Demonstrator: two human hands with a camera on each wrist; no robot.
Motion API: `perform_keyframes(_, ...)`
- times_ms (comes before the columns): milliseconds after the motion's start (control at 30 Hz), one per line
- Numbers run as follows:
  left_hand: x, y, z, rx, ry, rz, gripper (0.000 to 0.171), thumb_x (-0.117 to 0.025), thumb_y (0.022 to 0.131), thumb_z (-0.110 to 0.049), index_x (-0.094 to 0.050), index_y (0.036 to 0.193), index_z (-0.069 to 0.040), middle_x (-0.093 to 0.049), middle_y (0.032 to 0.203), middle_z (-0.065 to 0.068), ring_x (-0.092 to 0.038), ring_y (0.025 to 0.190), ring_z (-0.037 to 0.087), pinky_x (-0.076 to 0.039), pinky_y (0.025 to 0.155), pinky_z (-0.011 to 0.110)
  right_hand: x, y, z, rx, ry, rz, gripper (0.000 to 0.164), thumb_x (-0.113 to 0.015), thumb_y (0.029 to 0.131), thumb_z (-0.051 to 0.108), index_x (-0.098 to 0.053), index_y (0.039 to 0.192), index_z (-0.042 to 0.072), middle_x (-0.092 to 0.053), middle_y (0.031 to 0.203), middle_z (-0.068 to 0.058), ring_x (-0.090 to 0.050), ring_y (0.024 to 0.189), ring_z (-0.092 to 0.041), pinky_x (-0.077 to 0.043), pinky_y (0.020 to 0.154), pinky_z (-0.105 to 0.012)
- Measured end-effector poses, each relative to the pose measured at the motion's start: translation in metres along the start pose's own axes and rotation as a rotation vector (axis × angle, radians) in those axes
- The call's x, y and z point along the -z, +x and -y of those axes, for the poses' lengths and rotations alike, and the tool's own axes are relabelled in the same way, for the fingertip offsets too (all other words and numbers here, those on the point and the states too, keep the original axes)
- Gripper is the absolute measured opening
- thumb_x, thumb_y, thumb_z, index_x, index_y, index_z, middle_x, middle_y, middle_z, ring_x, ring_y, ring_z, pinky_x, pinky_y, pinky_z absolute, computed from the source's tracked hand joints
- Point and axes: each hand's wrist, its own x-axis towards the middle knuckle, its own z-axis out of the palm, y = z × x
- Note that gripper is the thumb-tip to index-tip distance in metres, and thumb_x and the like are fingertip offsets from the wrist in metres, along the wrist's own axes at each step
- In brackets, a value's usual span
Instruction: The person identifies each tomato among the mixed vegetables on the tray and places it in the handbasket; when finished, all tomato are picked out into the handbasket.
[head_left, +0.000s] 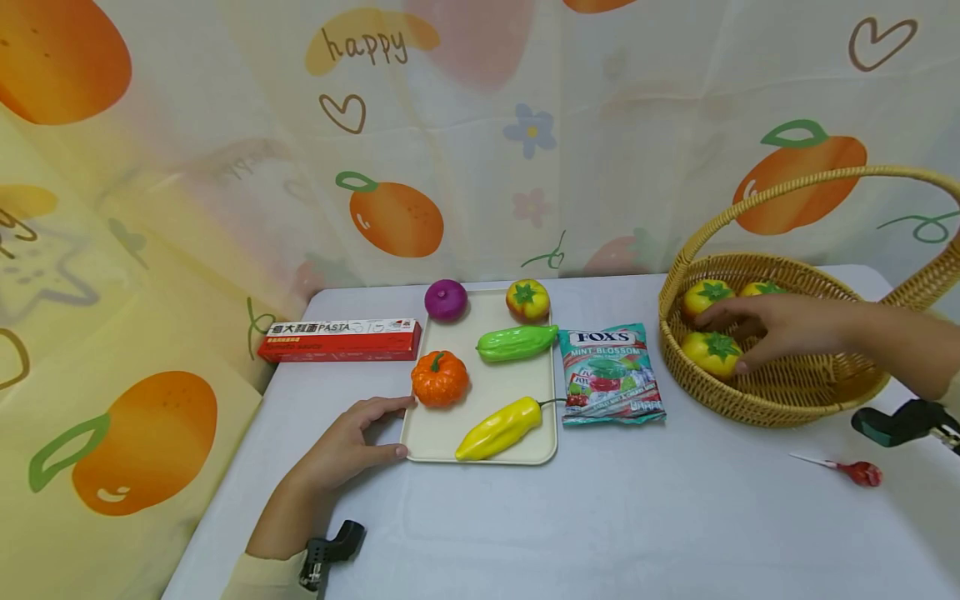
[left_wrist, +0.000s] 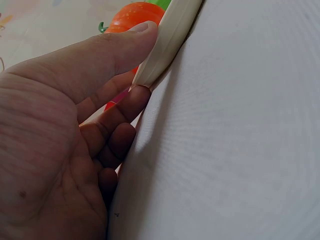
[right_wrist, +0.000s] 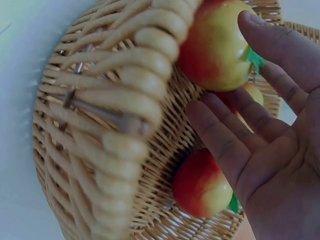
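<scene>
My left hand (head_left: pixel 352 442) holds the left edge of a cream tray (head_left: pixel 487 429), its thumb over the rim in the left wrist view. The tray bears an orange toy pumpkin (head_left: pixel 439 380), a yellow pepper (head_left: pixel 501 428), a ridged green vegetable (head_left: pixel 516 343), a purple onion (head_left: pixel 446 301) and a yellow-red fruit with a green leafy cap (head_left: pixel 528 301). Inside the wicker basket (head_left: pixel 780 408), my right hand (head_left: pixel 787 327) reaches over similar fruits, fingers spread. Its thumb is right at the front fruit (head_left: pixel 708 354); another fruit (right_wrist: pixel 202 184) lies below the fingers in the right wrist view.
Left of the tray lies a red-and-white pasta box (head_left: pixel 341 341). A green candy bag (head_left: pixel 611 375) lies between tray and basket. Near the basket's front is a red lollipop (head_left: pixel 862 473). The tall basket handle (head_left: pixel 810 177) arches behind the right hand; a printed curtain (head_left: pixel 480 167) backs the table.
</scene>
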Motion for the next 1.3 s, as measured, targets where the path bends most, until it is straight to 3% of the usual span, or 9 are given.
perform_keyframes(233,0.0,-0.001,0.0,0.008,0.002,0.006,0.068,-0.092,0.086,-0.019,-0.065,0.148,-0.017,-0.06,0.151,0.007,-0.048,0.144,0.037,-0.034,0.121,0.066,0.007,-0.012,0.001,0.014,0.051,-0.013,0.072,-0.087,0.09,0.02,-0.052,0.152,0.008,-0.053,0.154,-0.021,-0.061,0.131,-0.043,-0.063,0.09,-0.032)
perform_keyframes(567,0.0,0.0,0.002,0.007,0.018,0.003,0.069,-0.092,0.085,-0.019,-0.065,0.148,-0.019,-0.06,0.151,0.005,-0.049,0.144,0.035,-0.035,0.121,0.064,0.013,-0.028,0.01,0.004,0.0,-0.069,0.071,-0.086,0.091,0.018,-0.052,0.152,0.006,-0.052,0.154,-0.023,-0.06,0.13,-0.045,-0.063,0.087,-0.032)
perform_keyframes(867,0.0,0.0,0.0,0.032,0.011,0.009,0.07,-0.092,0.085,-0.021,-0.064,0.149,-0.02,-0.059,0.152,0.005,-0.047,0.145,0.036,-0.034,0.121,0.066,0.01,-0.036,0.022,0.055,0.058,-0.056,0.069,-0.087,0.09,0.013,-0.054,0.151,0.008,-0.052,0.154,-0.022,-0.057,0.133,-0.048,-0.061,0.088,-0.026)
perform_keyframes(1300,0.002,0.0,0.001,-0.005,0.011,0.009,0.068,-0.092,0.086,-0.02,-0.065,0.148,-0.017,-0.06,0.151,0.007,-0.048,0.144,0.037,-0.033,0.121,0.066,-0.002,-0.041,0.054,0.115,0.024,-0.046,0.066,-0.089,0.089,0.021,-0.059,0.148,0.022,-0.058,0.149,-0.01,-0.064,0.13,-0.032,-0.061,0.089,-0.026)
